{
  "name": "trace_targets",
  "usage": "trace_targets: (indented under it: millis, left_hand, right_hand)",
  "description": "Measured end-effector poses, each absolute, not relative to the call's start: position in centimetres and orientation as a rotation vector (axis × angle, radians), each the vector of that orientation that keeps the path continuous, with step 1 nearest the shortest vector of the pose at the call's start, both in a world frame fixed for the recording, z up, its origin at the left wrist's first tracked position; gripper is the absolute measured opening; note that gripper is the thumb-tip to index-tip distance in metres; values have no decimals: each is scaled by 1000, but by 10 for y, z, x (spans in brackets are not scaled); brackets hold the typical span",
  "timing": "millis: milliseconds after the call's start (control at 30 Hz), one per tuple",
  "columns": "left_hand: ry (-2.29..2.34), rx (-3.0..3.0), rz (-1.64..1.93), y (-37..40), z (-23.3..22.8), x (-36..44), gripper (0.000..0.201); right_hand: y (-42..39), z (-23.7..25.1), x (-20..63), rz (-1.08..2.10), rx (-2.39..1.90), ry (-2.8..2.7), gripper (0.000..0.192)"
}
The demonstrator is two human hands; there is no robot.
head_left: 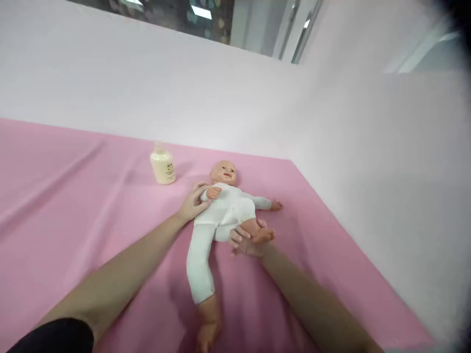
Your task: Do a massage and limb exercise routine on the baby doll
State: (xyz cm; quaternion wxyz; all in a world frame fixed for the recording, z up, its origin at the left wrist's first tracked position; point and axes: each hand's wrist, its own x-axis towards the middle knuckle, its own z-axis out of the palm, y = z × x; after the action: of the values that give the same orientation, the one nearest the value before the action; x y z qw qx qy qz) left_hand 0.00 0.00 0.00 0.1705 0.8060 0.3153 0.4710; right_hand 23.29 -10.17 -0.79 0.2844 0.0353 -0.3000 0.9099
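A baby doll [224, 206] in a white outfit lies on its back on the pink sheet [110, 196], head toward the wall. Against the doll's side and arm, at the left, rests my left hand [194, 202], its fingers stretched out. My right hand [248, 242] is wrapped around the doll's lower leg near the bare foot; that leg is raised and bent toward the belly. The other leg stretches toward me, its foot near the lower edge of the view. Part of my right hand's fingers is hidden behind the doll's leg.
A pump bottle [163, 166] of pale yellow content stands on the sheet, left of the doll's head. White walls [147, 83] rise behind and at the right [386, 186]. A window [206, 19] shows at the top.
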Motion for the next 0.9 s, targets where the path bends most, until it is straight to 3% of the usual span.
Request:
trace_targets:
  millis: [200,900]
  left_hand:
    - [855,2437,1150,0,0,2,43]
    - [750,2760,1055,-1,7,9,50]
  right_hand:
    - [-95,-8,236,2244,-148,-664,47]
    - [-93,-7,244,2292,-334,-788,48]
